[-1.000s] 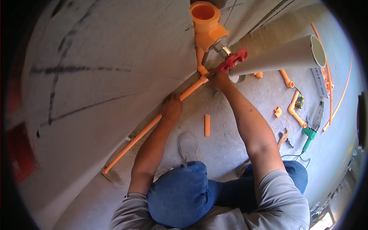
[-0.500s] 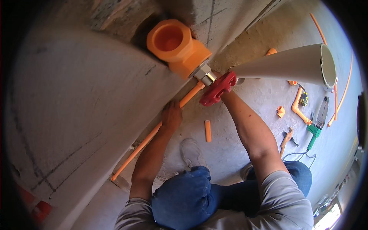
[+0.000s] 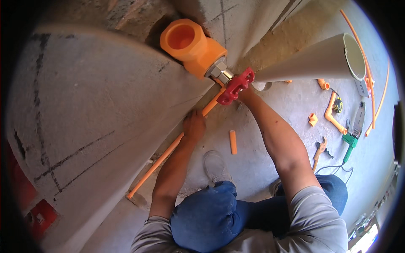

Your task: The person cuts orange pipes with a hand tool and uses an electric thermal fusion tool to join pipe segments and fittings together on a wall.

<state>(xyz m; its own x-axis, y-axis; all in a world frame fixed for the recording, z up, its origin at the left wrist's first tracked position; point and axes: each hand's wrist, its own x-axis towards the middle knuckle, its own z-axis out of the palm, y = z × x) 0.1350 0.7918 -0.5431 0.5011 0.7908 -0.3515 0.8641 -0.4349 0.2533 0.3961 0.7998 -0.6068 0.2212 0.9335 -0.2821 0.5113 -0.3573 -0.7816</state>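
Note:
A long orange pipe (image 3: 156, 166) runs slantwise along the foot of the wall. My left hand (image 3: 194, 125) is closed round it partway up. Above its upper end, near the camera, sits an orange valve body (image 3: 204, 55) with a metal nut and a red handwheel (image 3: 237, 87). My right hand (image 3: 247, 93) reaches in behind that handwheel, by the pipe's upper end. The wheel hides its fingers, so its grip does not show. Just right of this hand stands a wide whitish pipe (image 3: 312, 63) with an open top.
On the floor lie a short orange pipe piece (image 3: 233, 142), an elbow fitting (image 3: 312, 119), a bent pipe length (image 3: 330, 114), a tape measure (image 3: 338, 105), an orange-handled cutter (image 3: 321, 149) and a green corded pipe welder (image 3: 349, 140). Long thin orange pipes (image 3: 366, 63) rest farther right.
The view has shifted slightly, so the valve sits a little higher and the floor tools farther right. My left hand keeps its hold on the orange pipe; my right hand stays behind the handwheel.

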